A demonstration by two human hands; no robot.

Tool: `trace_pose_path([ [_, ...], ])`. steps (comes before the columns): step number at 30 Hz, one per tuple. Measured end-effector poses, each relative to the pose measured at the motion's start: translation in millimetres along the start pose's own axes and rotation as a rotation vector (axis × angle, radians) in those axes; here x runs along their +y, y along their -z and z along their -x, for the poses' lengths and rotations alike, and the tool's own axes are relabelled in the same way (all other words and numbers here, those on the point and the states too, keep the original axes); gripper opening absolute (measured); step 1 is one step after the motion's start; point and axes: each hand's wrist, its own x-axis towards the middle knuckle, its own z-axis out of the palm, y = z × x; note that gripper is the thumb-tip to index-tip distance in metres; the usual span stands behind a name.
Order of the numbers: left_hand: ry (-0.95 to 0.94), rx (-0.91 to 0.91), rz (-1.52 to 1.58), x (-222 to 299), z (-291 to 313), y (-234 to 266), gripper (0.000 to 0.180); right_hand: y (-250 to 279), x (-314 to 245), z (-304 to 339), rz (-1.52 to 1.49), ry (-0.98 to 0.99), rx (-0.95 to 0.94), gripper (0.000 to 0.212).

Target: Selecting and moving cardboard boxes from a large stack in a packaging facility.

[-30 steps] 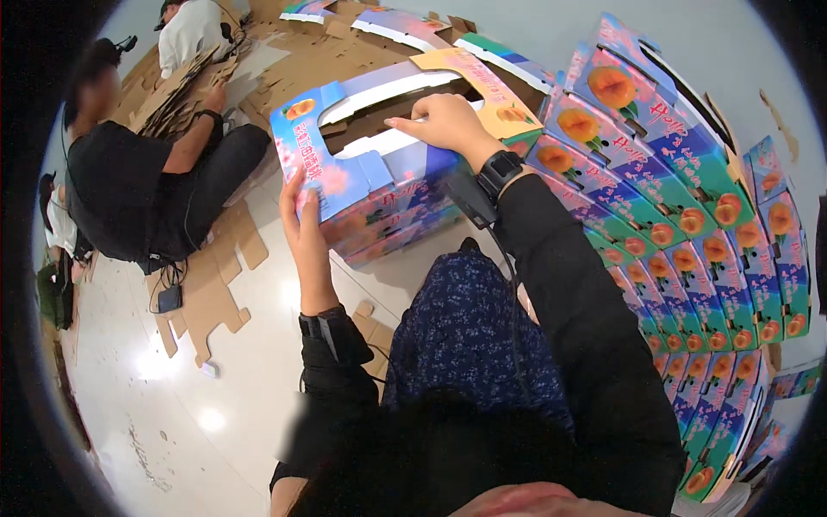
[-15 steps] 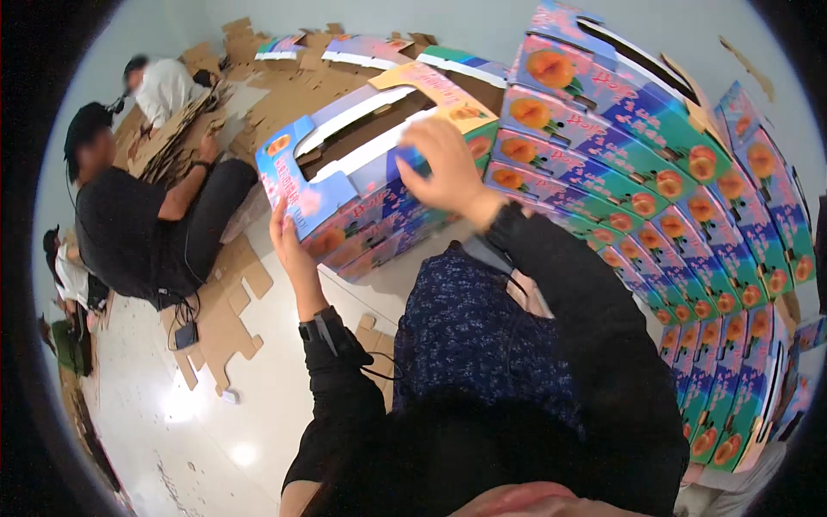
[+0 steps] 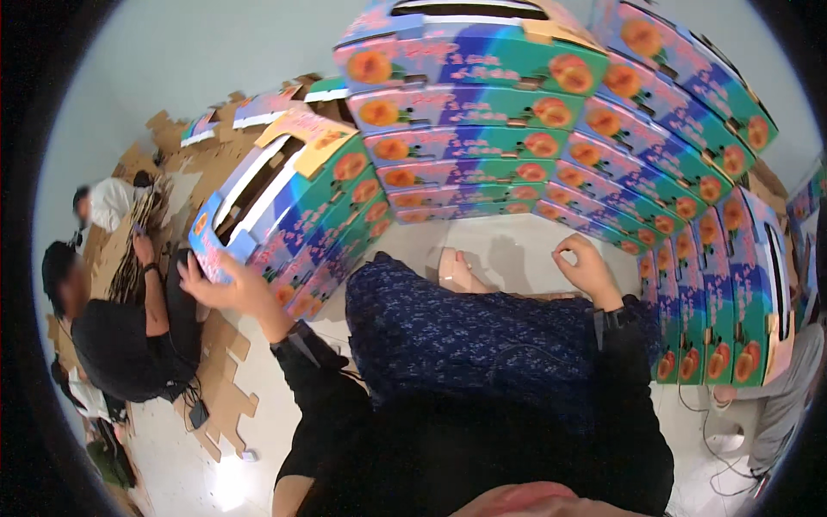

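At the left stands a stack of printed fruit cartons (image 3: 297,202), decorated with peaches over blue, pink and green, with a long handle slot in the top one. My left hand (image 3: 233,289) is at that top carton's near left corner, fingers spread; whether it touches the cardboard is unclear. Out over the floor on the right, my right hand (image 3: 587,269) is apart from every carton. Its thumb and finger curl into a ring with nothing inside.
A taller carton stack (image 3: 469,121) stands straight ahead, with another stack (image 3: 663,129) to its right. More cartons (image 3: 719,297) stand at the near right. Flat brown cardboard (image 3: 226,379) lies on the left floor, where a co-worker in black (image 3: 129,345) sits. A cable (image 3: 715,457) trails at lower right.
My view has turned right, so the left stack sits farther left. My right hand has left the top carton and swung right. My left hand stays near that carton's corner.
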Motion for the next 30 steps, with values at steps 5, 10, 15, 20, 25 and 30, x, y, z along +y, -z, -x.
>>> trace_pose_path([
  [5, -0.011, -0.509, 0.447, 128, 34, -67, 0.057, -4, 9, 11, 0.03, -0.012, -0.24, 0.022],
  [10, -0.57, -0.743, 0.453, 235, 26, -96, 0.066, 1, -12, 19, -0.03, 0.026, -0.349, 0.024],
  [15, -0.556, -0.48, 0.619, 279, -3, -174, 0.061, 9, -9, 19, -0.019, 0.073, -0.203, 0.024],
  [20, -0.511, -0.495, 0.595, 278, 11, -231, 0.037, 4, -4, 17, 0.028, 0.028, -0.182, 0.024],
  [25, -0.593, -0.604, 0.403, 286, 21, -224, 0.031, 14, -12, 10, -0.059, 0.079, -0.154, 0.022],
  [30, -0.591, -0.476, 0.462, 285, 30, -222, 0.032, 103, -37, -46, 0.007, 0.303, 0.452, 0.018],
])
